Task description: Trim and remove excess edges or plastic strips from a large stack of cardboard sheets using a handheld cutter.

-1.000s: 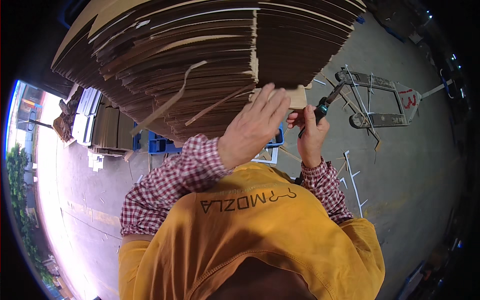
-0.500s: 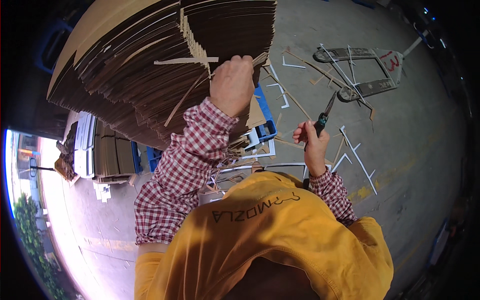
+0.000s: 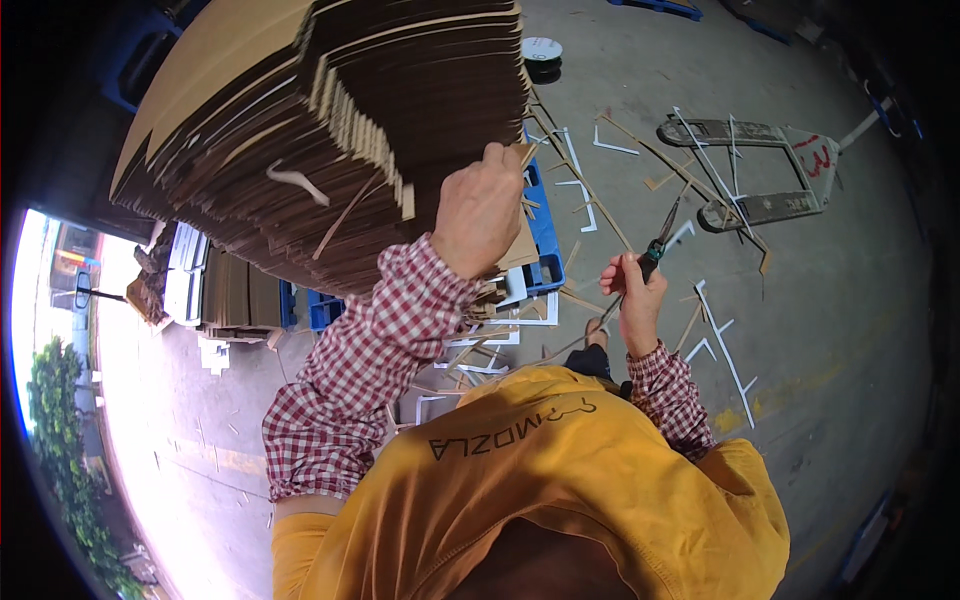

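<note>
The left hand [image 3: 480,212] curls at the right edge of the cardboard stack [image 3: 400,90], its grip unclear; the right hand [image 3: 638,292] grasps a pointed tool [image 3: 653,256] off right, apparently to hold its tip clear.

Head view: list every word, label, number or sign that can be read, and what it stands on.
Yellow shirt: dark lettering beside a line-drawn mark; I won't copy it out.
Pallet jack: one big red character on grey metal, not copied either.
Pallet jack's lower fork: marks too small to read.
Round white-topped object, perhaps a reel: any print is too small.
Cardboard stack: none readable.
</note>
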The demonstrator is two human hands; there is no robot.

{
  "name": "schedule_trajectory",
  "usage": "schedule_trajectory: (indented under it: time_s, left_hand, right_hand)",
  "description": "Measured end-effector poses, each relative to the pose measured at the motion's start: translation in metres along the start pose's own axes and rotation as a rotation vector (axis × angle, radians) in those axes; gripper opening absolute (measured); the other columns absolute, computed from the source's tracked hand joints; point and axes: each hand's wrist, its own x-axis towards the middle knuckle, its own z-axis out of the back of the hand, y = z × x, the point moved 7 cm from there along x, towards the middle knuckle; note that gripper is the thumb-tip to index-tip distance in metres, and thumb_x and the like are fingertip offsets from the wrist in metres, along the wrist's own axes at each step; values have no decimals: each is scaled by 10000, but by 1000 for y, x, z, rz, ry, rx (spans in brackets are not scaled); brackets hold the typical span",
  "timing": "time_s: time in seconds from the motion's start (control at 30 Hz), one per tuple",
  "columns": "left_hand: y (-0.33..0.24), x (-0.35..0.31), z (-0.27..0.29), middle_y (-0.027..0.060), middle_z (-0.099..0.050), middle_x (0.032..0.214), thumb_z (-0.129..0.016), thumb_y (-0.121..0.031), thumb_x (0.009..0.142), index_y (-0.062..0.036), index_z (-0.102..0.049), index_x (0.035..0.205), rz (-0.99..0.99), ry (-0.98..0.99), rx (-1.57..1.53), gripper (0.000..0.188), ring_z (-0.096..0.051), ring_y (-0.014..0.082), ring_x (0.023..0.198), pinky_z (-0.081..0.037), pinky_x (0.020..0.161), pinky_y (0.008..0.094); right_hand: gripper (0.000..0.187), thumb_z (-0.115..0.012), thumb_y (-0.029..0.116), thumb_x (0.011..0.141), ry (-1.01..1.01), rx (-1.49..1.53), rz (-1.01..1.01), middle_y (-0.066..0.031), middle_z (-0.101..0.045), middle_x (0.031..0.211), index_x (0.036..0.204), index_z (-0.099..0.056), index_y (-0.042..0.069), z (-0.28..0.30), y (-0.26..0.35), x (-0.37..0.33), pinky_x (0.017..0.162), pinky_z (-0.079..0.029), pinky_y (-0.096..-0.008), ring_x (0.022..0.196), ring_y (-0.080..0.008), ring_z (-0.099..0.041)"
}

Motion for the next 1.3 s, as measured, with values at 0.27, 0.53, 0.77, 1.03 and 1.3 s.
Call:
schedule_trajectory:
  time_s: [0.27, 0.53, 0.77, 1.03, 1.3]
  left_hand:
    - [-18, 15, 0, 158, -483, 797, -525, 43, 671, 31, -486, 1030, 229, 165, 47, 361, -564, 296, 685, -458, 567, 366]
    - [-98, 79, -97, 131, -545, 867, -516, -142, 789, -51, -548, 1097, 292, 274, -297, 323, -558, 298, 705, -460, 652, 347]
    - [-50, 103, -132, 163, -518, 1009, -582, -184, 771, 7, -463, 1186, 456, 296, -474, 472, -538, 279, 897, -438, 782, 337]
    - [-63, 84, -205, 94, -560, 1067, -518, -271, 883, 11, -372, 1270, 786, 287, -1324, 500, -528, 130, 971, -429, 829, 242]
    - [-43, 55, -190, 32, -587, 831, -514, -179, 886, 61, -532, 1069, 918, 84, -1137, 303, -531, 65, 753, -438, 657, 188]
  right_hand:
    - [234, -517, 192, 880, 74, -9, -135, -71, -571, 641, 798, -557, -23, 48, -3, 89, 470, -427, -219, 523, -118, -534]
    - [234, -513, 198, 879, 370, -78, -197, -53, -588, 660, 795, -562, -14, 40, 10, 176, 480, -418, -211, 539, -97, -539]
    - [225, -492, 187, 882, 502, -127, -339, -47, -587, 659, 801, -573, -7, 85, 11, 203, 492, -409, -194, 551, -88, -538]
    - [311, -478, 239, 867, 1099, 81, -449, -51, -570, 601, 699, -562, -9, 9, 36, 160, 500, -427, -233, 553, -98, -562]
    - [305, -564, 252, 795, 1083, -936, 339, -165, -570, 715, 664, -575, -23, -17, 58, 162, 644, -433, -351, 723, -288, -561]
